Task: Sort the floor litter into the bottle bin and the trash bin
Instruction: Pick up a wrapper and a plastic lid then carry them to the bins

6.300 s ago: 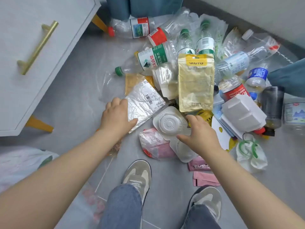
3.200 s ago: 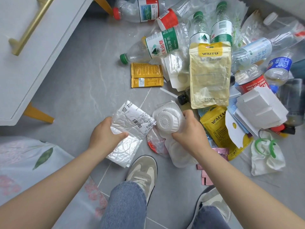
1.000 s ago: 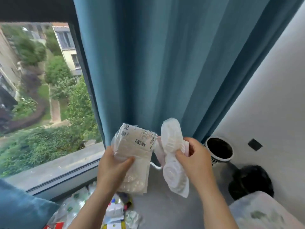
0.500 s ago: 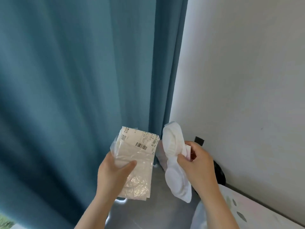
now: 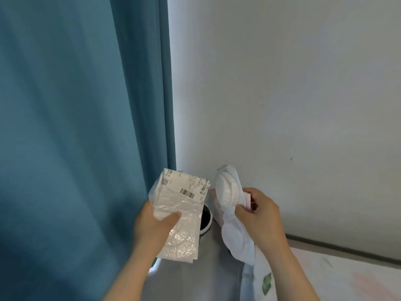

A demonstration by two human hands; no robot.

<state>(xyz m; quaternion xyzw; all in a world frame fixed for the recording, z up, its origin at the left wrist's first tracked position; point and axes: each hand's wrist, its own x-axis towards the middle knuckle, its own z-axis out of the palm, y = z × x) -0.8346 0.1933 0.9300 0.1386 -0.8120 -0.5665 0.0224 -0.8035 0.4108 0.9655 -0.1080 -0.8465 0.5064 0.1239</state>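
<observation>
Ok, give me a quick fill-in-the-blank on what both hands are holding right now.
The left hand grips a clear bag printed with a ____.
The right hand holds a moulded plastic tray coloured ____.
The blue curtain hangs to the ____ of the hands.
Missing words: barcode; white; left.

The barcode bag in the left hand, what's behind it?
A round bin peeks out, dark inside with a white rim. The barcode bag covers most of it.
</observation>
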